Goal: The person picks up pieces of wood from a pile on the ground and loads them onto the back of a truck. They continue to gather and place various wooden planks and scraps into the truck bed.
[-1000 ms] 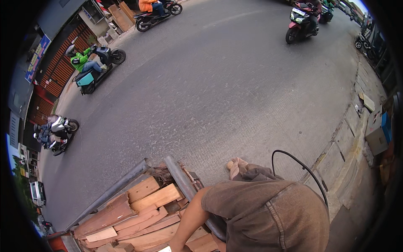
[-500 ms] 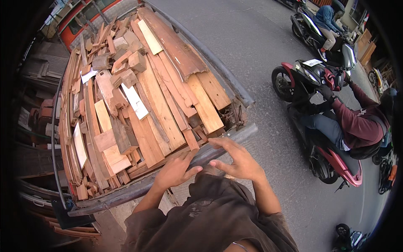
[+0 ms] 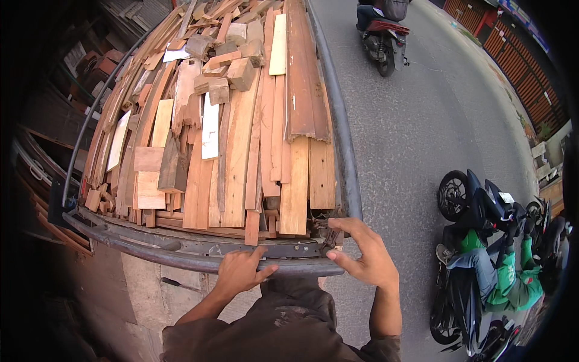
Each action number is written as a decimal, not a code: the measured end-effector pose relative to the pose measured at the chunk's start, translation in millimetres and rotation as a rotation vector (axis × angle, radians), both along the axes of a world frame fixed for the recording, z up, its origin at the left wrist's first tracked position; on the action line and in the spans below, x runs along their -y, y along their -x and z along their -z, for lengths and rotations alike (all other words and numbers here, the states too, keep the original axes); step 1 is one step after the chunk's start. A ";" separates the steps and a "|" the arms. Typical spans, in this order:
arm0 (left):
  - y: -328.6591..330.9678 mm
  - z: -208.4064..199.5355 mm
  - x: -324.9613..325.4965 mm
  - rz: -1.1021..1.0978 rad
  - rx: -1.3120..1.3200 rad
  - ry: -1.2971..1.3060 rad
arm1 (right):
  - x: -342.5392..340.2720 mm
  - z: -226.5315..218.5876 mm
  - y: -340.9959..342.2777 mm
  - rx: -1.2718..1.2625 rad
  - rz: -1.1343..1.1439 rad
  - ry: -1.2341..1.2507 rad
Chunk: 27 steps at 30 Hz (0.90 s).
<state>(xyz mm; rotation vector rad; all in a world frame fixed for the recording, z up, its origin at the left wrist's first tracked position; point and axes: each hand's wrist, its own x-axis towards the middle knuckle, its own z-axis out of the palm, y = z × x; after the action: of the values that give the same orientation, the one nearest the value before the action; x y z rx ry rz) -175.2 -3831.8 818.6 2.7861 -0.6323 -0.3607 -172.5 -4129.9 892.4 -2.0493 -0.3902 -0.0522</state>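
A truck bed in front of me is piled with reclaimed planks (image 3: 294, 193) and short wood offcuts (image 3: 241, 73). Along its near edge runs a bent dark metal rail (image 3: 199, 263). My left hand (image 3: 242, 274) is at this rail, palm down, thumb and index finger apart, holding nothing. By the rail's right corner is my right hand (image 3: 369, 256), thumb and fingers spread around an empty gap. Next to its fingertips sits a dark tangle of scraps (image 3: 327, 229). One narrow plank end (image 3: 252, 229) juts toward my left hand. Whether the fingers touch the rail I cannot tell.
A side rail (image 3: 339, 120) bounds the load on the right. Beyond it, the road (image 3: 404, 151) carries a motorbike (image 3: 381, 42) ahead and riders on motorbikes (image 3: 464, 295) at right. A dark-handled tool (image 3: 172, 282) lies on the pavement below.
My view has turned, so the load now points straight ahead. Both hands have moved apart and sit closer to the rail. The red motorbike has left the right side; other riders appear there.
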 end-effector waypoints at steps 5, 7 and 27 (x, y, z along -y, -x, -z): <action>8.8 14.9 -8.5 -0.166 0.039 0.079 | 33.9 -4.2 -77.2 -0.032 -0.227 0.026; 10.3 18.5 -11.9 -0.256 0.121 0.175 | 39.2 -8.2 -108.3 -0.049 -0.360 0.046; 32.5 52.3 99.5 -1.485 0.637 0.297 | 175.5 8.9 -478.8 0.087 -0.918 0.098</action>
<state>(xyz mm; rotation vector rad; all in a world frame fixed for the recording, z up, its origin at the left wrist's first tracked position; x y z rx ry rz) -207.7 -3931.3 766.4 2.2363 1.1870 0.8311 306.3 -4305.4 883.5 -1.7860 -1.3633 0.4417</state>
